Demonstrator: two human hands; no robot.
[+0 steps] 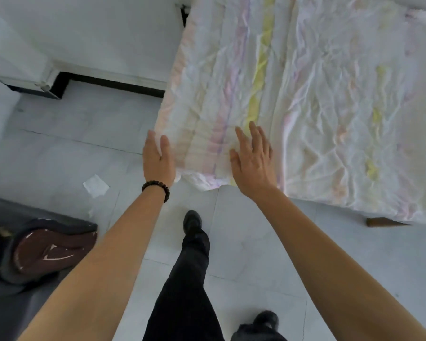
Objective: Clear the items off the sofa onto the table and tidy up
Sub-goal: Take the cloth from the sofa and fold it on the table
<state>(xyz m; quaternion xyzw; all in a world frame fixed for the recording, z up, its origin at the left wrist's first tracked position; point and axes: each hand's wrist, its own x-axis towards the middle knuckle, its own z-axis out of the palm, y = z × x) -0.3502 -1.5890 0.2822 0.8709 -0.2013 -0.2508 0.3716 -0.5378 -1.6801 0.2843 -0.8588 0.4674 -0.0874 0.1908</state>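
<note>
Quilt [305,94], pastel striped, left hand [158,158] at edge, right hand [253,163] above

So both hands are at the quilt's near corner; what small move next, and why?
Probably push the left hand inward against the quilt while the right hand presses down, squaring its folded edge: both hands are open, and the near corner looks rumpled.
</note>
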